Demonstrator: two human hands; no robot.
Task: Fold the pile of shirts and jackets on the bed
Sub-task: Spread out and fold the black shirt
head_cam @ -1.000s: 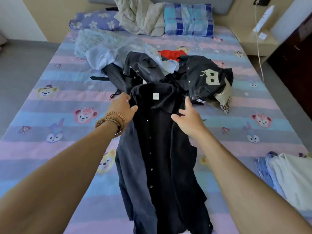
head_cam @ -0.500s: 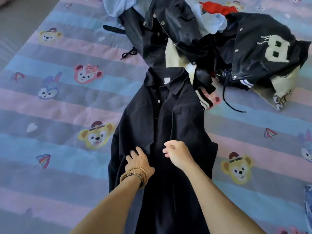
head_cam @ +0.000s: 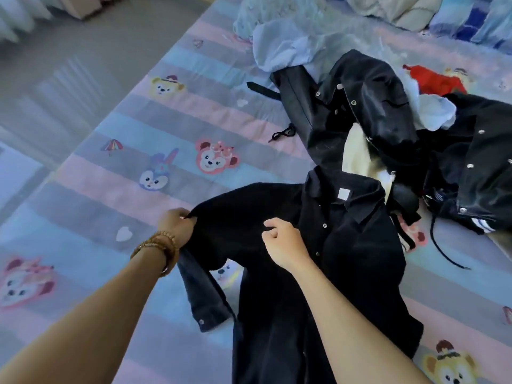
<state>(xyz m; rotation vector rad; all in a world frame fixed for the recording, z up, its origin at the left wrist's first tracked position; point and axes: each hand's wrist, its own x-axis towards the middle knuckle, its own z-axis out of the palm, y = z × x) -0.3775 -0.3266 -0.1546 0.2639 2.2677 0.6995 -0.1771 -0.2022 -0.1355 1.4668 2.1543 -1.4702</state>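
Sleeve (head_cam: 221,217) now pulled out by left hand (head_cam: 176,227), label (head_cam: 343,194) blank

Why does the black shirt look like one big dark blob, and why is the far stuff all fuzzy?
In the head view, the black shirt is so dark that its folds barely show; only its buttons and white label stand out. The pillows at the top edge are blurred, and the wide lens bends the bed sheet stripes. The left hand stays fairly sharp.

Both forearms are bare, no sleeves showing at all. The only thing worn is a stack of tan wooden bead bracelets (head_cam: 156,246) wrapped around the left wrist.
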